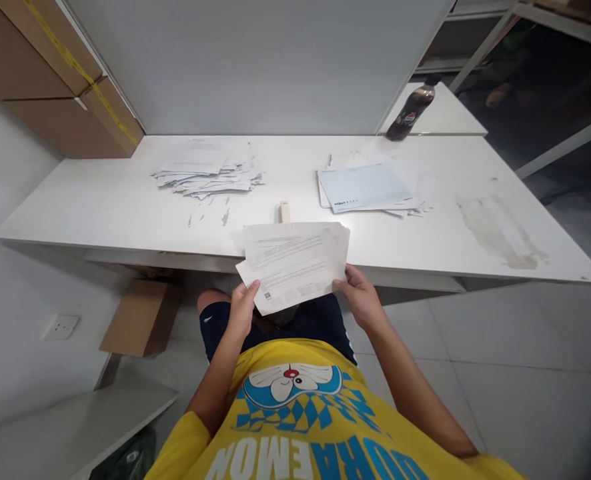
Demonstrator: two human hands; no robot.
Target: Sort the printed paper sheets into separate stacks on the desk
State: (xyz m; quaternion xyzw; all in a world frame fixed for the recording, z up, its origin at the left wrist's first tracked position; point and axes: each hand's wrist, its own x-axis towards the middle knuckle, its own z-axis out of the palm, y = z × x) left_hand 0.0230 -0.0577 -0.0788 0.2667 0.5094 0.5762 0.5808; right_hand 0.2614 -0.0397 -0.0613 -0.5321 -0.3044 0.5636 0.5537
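A few white printed sheets (295,260) are held over the desk's front edge, overlapping at slightly different angles. My left hand (244,303) is closed on their lower left corner, thumb on top. At the right side, my right hand (358,290) pinches the sheets between thumb and fingers. Just beyond them a small pale wooden block (284,212) lies on the desk, partly hidden by the paper. An untidy paper stack (208,170) lies at the back left. Another pile, with a light blue sheet (365,187) on top, sits to the right.
A dark soda bottle (410,112) stands at the back right of the white desk (445,233). Cardboard boxes (70,123) are stacked at the left against the wall. One more cardboard box (143,317) is below the desk. Grey smudges mark the desktop's right side.
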